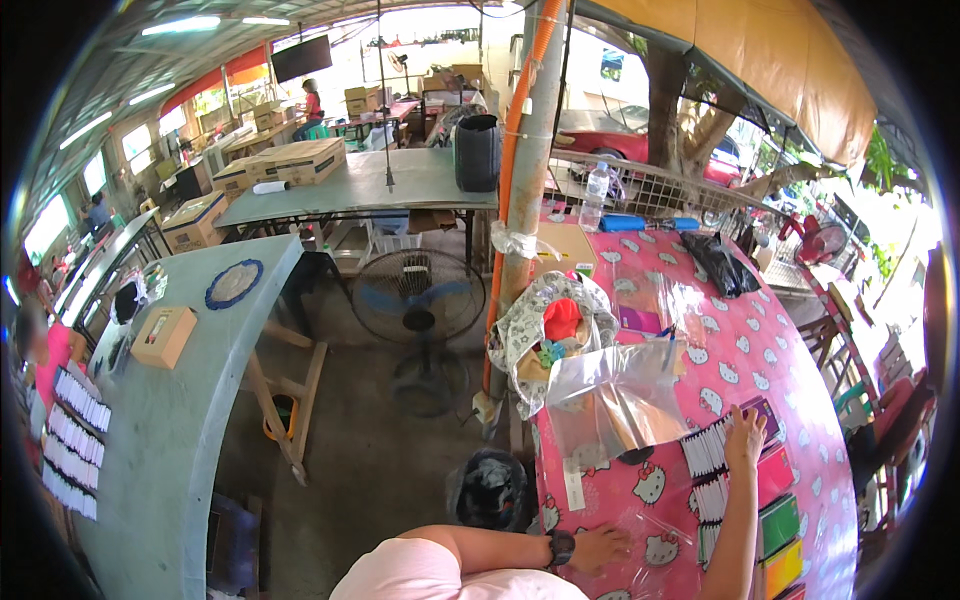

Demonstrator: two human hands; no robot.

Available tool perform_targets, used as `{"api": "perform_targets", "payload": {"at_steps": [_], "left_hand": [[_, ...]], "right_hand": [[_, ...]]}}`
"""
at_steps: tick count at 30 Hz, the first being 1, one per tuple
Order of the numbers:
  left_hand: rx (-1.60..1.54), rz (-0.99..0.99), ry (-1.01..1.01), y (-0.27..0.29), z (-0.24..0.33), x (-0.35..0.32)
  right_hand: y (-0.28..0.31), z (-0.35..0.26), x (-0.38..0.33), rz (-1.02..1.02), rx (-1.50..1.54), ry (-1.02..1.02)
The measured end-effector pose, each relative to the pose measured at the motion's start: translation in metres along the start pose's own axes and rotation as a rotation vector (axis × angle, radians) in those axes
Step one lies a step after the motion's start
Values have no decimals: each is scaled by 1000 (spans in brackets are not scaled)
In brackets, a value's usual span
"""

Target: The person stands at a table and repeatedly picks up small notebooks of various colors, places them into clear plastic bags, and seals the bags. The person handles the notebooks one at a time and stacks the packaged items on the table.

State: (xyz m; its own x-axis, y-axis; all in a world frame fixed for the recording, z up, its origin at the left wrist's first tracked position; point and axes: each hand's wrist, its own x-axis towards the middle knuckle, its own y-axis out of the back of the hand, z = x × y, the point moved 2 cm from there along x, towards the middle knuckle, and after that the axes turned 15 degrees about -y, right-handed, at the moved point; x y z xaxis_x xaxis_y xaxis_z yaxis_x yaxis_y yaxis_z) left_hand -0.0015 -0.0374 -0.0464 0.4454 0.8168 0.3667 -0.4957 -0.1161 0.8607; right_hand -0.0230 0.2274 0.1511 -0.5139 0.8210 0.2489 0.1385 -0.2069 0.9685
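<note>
My right hand (745, 437) reaches to the far end of a row of booklets, its fingers bent round the near edge of a purple booklet (765, 418). Below it in the row lie pink (774, 474), green (778, 524) and yellow (783, 568) booklets. Beside them, white-edged stacks (707, 450) stand in a line. My left hand (602, 546), with a dark watch at the wrist, rests palm down with its fingers stretched out, next to a clear plastic sheet (650, 560). The pink patterned tablecloth (725, 345) lies under all of it.
A large clear plastic bag (620, 395) and a grey patterned cloth bag (540, 320) lie farther up. A pole (520, 200) rises at the table's left edge. A fan (418, 300) and a black bin (490, 490) stand on the floor. People sit at other tables.
</note>
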Motion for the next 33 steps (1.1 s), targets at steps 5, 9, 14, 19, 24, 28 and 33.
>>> {"api": "perform_targets", "payload": {"at_steps": [5, 9, 14, 19, 24, 28, 33], "left_hand": [[19, 28, -93, 18, 1, 6], [-138, 139, -120, 65, 17, 28], [-283, 125, -148, 81, 21, 53], [-428, 116, -142, 89, 26, 56], [-482, 97, -174, 83, 41, 56], [-506, -42, -313, 47, 42, 54], [-544, -112, -183, 31, 17, 43]], "right_hand": [[-19, 19, 6, 72, 29, 59], [-7, 17, 8, 15, 210, -22], [6, -6, -6, 118, -174, -20], [-9, -30, 11, 51, -107, -56], [-6, -21, 10, 86, -110, -135], [9, -1, 7, 93, 106, -171], [85, 15, -39, 536, 1040, -343]]}}
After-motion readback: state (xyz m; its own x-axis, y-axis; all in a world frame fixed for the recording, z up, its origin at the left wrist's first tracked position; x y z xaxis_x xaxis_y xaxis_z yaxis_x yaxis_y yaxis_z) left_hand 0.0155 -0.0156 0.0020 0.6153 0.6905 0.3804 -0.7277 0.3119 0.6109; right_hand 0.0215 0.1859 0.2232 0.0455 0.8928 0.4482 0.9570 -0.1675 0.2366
